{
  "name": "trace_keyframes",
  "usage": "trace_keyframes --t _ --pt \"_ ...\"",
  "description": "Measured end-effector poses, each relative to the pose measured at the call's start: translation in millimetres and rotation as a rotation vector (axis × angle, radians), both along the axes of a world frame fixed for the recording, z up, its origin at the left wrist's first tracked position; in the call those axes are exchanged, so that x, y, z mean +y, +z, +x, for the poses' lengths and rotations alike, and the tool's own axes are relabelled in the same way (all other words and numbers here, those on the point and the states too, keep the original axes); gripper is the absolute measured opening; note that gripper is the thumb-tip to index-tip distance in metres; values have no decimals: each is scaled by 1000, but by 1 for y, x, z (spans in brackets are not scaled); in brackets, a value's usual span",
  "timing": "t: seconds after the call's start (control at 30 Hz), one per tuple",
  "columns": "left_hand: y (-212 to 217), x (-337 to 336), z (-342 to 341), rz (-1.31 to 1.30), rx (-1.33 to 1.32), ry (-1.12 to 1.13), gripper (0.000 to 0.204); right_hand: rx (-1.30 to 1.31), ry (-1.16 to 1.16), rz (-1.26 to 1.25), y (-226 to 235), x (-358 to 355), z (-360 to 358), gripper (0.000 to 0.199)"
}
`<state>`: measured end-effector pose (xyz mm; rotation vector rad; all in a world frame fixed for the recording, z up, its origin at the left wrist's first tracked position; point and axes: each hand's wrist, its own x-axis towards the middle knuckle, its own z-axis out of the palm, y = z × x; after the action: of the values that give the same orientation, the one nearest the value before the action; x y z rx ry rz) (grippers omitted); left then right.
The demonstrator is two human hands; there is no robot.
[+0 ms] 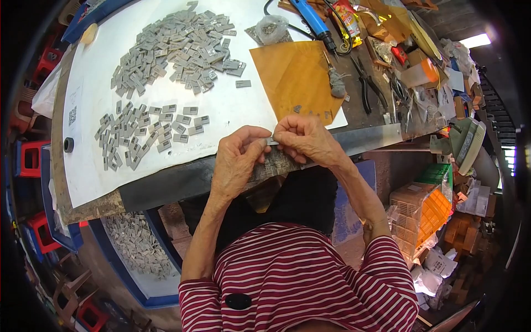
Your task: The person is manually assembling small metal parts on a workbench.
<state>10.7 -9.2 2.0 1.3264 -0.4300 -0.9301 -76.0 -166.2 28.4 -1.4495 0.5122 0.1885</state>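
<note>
Close together at the table's front edge, my left hand point(239, 157) and my right hand point(306, 139) pinch one small grey rectangular piece point(270, 141) between them. Fingers cover most of it. Just beyond my right hand lies an amber-brown sheet point(296, 77), with a few tiny dark bits near its front edge. A large heap of similar grey pieces point(182, 47) rests on the white paper point(88, 105) at the far left. Nearer my left hand, a smaller, looser group of grey pieces point(146, 130) is spread out, many with a dark slot.
Right of the sheet lie black-handled pliers point(368, 88) and a blue electric tool point(312, 22) with a cable. A clear bag point(272, 29) sits behind. Below the table, a blue tray point(160, 300) holds many grey pieces. An orange crate point(415, 216) stands on the right.
</note>
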Motion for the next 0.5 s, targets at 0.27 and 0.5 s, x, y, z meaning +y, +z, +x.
trace_keyframes --t 0.27,0.5 --pt "4 4 -2 22 -68 24 17 -62 -44 27 -6 6 3 12" --pt "4 9 -5 43 -570 134 18 -67 -88 12 0 14 12 11"
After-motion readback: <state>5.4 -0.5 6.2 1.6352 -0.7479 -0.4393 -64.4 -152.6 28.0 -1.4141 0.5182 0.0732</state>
